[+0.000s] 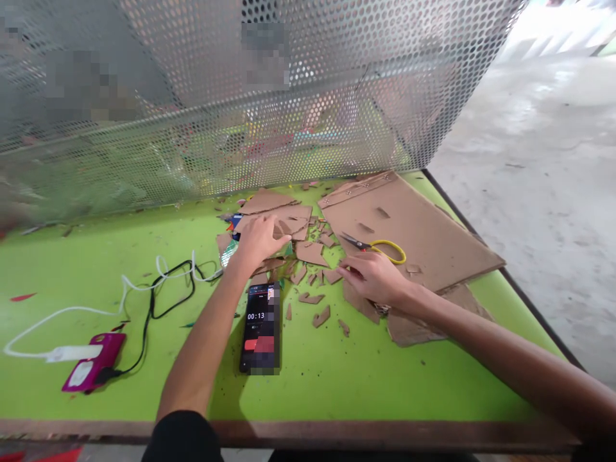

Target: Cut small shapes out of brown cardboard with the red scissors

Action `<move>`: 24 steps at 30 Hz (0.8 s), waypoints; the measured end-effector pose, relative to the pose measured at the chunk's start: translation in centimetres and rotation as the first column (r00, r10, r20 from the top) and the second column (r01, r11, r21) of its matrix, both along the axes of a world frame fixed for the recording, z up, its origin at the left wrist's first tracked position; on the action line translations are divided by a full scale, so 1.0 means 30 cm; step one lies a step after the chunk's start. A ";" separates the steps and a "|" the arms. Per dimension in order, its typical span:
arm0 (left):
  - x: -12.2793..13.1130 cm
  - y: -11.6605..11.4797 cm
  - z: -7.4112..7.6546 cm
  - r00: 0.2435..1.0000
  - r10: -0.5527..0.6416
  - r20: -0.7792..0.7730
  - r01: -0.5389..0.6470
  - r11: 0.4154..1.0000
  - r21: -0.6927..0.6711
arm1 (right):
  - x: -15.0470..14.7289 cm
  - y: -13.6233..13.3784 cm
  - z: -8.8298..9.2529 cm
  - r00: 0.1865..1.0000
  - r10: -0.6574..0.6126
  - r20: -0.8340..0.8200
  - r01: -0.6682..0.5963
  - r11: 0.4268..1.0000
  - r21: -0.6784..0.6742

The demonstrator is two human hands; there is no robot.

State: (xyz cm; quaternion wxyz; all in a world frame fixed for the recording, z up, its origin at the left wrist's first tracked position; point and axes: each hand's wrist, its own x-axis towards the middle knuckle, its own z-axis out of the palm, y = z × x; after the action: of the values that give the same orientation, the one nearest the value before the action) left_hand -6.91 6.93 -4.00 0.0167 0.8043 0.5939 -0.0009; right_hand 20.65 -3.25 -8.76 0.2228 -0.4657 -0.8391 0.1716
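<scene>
My left hand (262, 242) lies over a loose pile of torn cardboard pieces (301, 215), thumb held apart from the fingers; part of the pile is hidden under it. My right hand (373, 277) is low over small cardboard scraps, its fingers stretched toward the left, with nothing visible in it. Just beyond that hand, a pair of scissors (386, 249) with yellow handles rests on a large flat cardboard sheet (414, 224). Small cut scraps (321, 316) are scattered between my hands.
A phone (260, 327) showing a timer lies near my left forearm. Farther left are a magenta power strip (96, 362), a white cable (72, 309) and a black cable (150, 301). A perforated metal screen (289, 141) stands across the green table (337, 385).
</scene>
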 end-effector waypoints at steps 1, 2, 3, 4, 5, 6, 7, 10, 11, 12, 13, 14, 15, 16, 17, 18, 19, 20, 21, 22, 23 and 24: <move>0.002 0.018 -0.019 0.999 0.032 -0.006 -0.032 0.999 -0.002 | 0.001 0.002 -0.001 1.000 -0.003 0.001 0.003 1.000 -0.003; 0.004 0.034 -0.034 0.999 0.038 -0.006 -0.038 0.999 -0.011 | 0.001 0.004 -0.002 1.000 -0.004 0.001 0.004 1.000 -0.007; 0.005 0.047 -0.046 0.999 0.039 -0.006 -0.039 0.999 -0.019 | 0.001 0.006 -0.003 1.000 -0.004 0.002 0.004 1.000 -0.010; 0.006 0.059 -0.055 0.999 0.038 -0.001 -0.038 0.999 -0.024 | 0.002 0.009 -0.004 1.000 -0.004 0.003 0.004 1.000 -0.013; 0.007 0.069 -0.060 0.999 0.035 0.006 -0.034 0.999 -0.029 | 0.001 0.011 -0.005 1.000 -0.005 0.005 0.005 1.000 -0.016; 0.006 0.077 -0.063 0.999 0.032 0.015 -0.031 0.999 -0.032 | 0.001 0.012 -0.004 1.000 -0.006 0.007 0.006 1.000 -0.018; 0.005 0.085 -0.064 0.999 0.030 0.026 -0.029 0.999 -0.036 | -0.001 0.013 -0.004 1.000 -0.007 0.010 0.007 1.000 -0.019; -0.003 0.101 -0.056 0.998 0.031 0.060 -0.028 0.999 -0.047 | -0.004 0.011 -0.002 1.000 -0.007 0.028 0.007 1.000 -0.015; -0.008 0.102 -0.050 0.997 0.035 0.068 -0.032 0.998 -0.048 | -0.006 0.009 -0.001 0.999 -0.006 0.036 0.006 1.000 -0.011; -0.015 0.102 -0.044 0.996 0.047 0.081 -0.044 0.998 -0.044 | -0.007 0.007 -0.002 0.999 -0.005 0.044 0.005 1.000 -0.006; -0.021 0.099 -0.036 0.993 0.067 0.100 -0.064 0.997 -0.035 | -0.010 0.007 -0.003 0.999 -0.006 0.053 0.006 1.000 -0.001; -0.028 0.095 -0.028 0.988 0.091 0.126 -0.089 0.996 -0.021 | -0.013 0.007 -0.004 0.998 -0.008 0.063 0.008 1.000 0.005; -0.035 0.090 -0.020 0.980 0.118 0.157 -0.119 0.993 -0.005 | -0.017 0.009 -0.006 0.997 -0.013 0.075 0.012 1.000 0.011; -0.040 0.084 -0.013 0.973 0.139 0.186 -0.143 0.990 0.012 | -0.024 0.014 -0.008 0.996 -0.021 0.088 0.020 1.000 0.016; -0.045 0.078 -0.008 0.967 0.151 0.206 -0.160 0.987 0.027 | -0.034 0.021 -0.010 0.994 -0.032 0.103 0.030 0.999 0.021; -0.048 0.073 -0.004 0.964 0.157 0.214 -0.169 0.985 0.038 | -0.045 0.030 -0.012 0.992 -0.043 0.118 0.040 0.999 0.025; -0.050 0.070 -0.004 0.966 0.157 0.207 -0.169 0.985 0.042 | -0.059 0.041 -0.014 0.990 -0.051 0.134 0.048 0.998 0.028; -0.051 0.067 -0.005 0.968 0.157 0.193 -0.168 0.985 0.039 | -0.075 0.053 -0.015 0.987 -0.060 0.149 0.056 0.998 0.030; -0.050 0.065 -0.009 0.972 0.157 0.176 -0.165 0.986 0.032 | -0.091 0.065 -0.017 0.985 -0.062 0.162 0.058 0.998 0.030; -0.049 0.064 -0.014 0.975 0.155 0.160 -0.161 0.987 0.023 | -0.106 0.077 -0.018 0.983 -0.063 0.174 0.059 0.998 0.029; -0.046 0.063 -0.020 0.978 0.151 0.147 -0.155 0.988 0.015 | -0.120 0.087 -0.020 0.982 -0.059 0.181 0.056 0.998 0.024; -0.042 0.060 -0.027 0.980 0.145 0.140 -0.148 0.989 0.015 | -0.131 0.095 -0.022 0.981 -0.054 0.185 0.051 0.999 0.019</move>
State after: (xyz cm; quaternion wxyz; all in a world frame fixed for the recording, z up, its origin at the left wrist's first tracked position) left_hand -8.19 8.74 -4.82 0.0477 0.7568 0.6488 0.0634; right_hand 16.72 -0.40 -9.41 0.1514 -0.4999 -0.8449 0.1156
